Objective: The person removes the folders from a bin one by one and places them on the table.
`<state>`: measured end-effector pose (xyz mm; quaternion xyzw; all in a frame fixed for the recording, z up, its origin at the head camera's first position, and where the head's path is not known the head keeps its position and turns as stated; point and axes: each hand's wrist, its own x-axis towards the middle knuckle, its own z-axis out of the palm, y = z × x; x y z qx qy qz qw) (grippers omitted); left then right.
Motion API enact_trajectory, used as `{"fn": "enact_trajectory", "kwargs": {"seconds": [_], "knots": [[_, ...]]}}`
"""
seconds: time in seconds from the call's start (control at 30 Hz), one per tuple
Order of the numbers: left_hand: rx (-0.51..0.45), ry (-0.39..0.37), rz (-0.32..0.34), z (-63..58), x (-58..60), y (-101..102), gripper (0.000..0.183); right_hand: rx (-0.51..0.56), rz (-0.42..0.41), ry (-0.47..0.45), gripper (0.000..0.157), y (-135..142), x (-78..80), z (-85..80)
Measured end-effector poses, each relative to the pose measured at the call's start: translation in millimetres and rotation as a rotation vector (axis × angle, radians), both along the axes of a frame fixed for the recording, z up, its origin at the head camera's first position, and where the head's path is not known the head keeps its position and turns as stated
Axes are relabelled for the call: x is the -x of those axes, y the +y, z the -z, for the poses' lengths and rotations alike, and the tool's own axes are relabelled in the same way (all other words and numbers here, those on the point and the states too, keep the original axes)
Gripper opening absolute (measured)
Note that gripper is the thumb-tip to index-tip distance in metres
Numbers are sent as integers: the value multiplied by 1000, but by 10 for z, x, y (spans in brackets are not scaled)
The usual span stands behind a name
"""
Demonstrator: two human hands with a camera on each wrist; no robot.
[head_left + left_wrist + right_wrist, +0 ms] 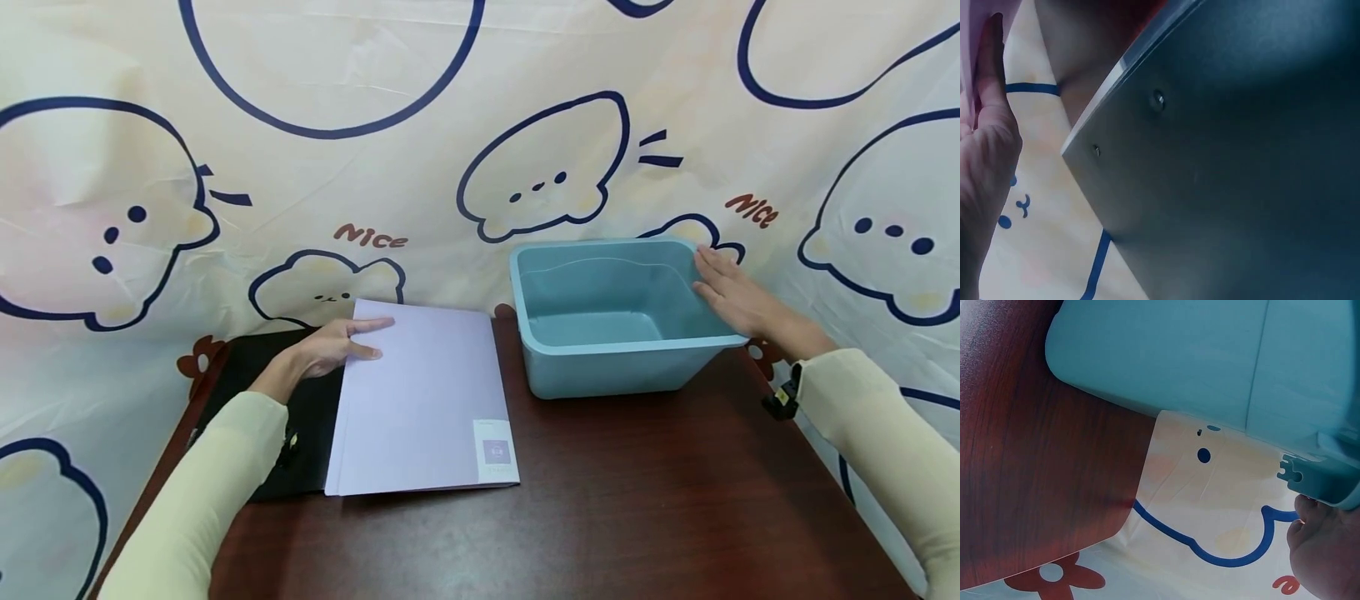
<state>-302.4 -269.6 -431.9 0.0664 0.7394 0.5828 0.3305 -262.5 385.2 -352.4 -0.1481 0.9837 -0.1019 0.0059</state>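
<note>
My left hand (330, 346) pinches the left edge of a pale purple folder (427, 383), thumb and a finger lying over its face. In the left wrist view, that hand (988, 150) has the purple folder (967, 50) between its digits. The folder has a white label at its lower right corner and overlaps a black folder-like item (300, 425), which shows metal rivets in the left wrist view. My right hand (738, 300) holds the right rim of a blue-green plastic bin (600, 371). The right wrist view shows the bin's outer wall (1160, 356); some fingers are hidden.
The dark brown wooden table (570, 508) runs back to a cream cloth backdrop (420, 183) with cartoon outlines. The bin stands near the table's back right edge. A narrow strip of table separates it from the purple folder.
</note>
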Motion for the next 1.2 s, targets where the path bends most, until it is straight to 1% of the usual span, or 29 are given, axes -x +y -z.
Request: {"fn": "enact_trajectory", "kwargs": {"seconds": [0.07,0.17,0.33,0.4,0.47,0.6,0.73,0.87,0.93,1.03,1.1,1.2], "knots": [[13,-14,-11,37,-2,21,69,-1,-1,4,66,3,1,4],[49,7,-13,86,-9,41,68,1,-4,3,66,6,3,4],[96,83,-14,166,-29,62,72,13,-9,6,66,5,-1,1],[115,112,-26,197,-28,70,74,21,-8,6,66,1,-3,-2],[152,142,-39,219,-29,77,77,28,-8,6,66,0,-1,-3],[269,213,-38,235,-46,102,80,26,-8,4,66,-8,-4,-10],[420,300,-29,238,-70,140,81,29,-14,5,66,-13,-8,-17],[591,409,0,228,-97,178,81,33,-25,1,65,-26,-2,-28],[660,462,19,214,-112,203,81,31,-25,0,65,-28,2,-31],[734,529,37,179,-141,244,78,33,-17,-4,65,-22,7,-33],[768,553,38,157,-168,264,74,30,-11,-6,65,-18,12,-32],[806,566,29,123,-207,278,67,31,-7,-8,65,-16,25,-27]]}}
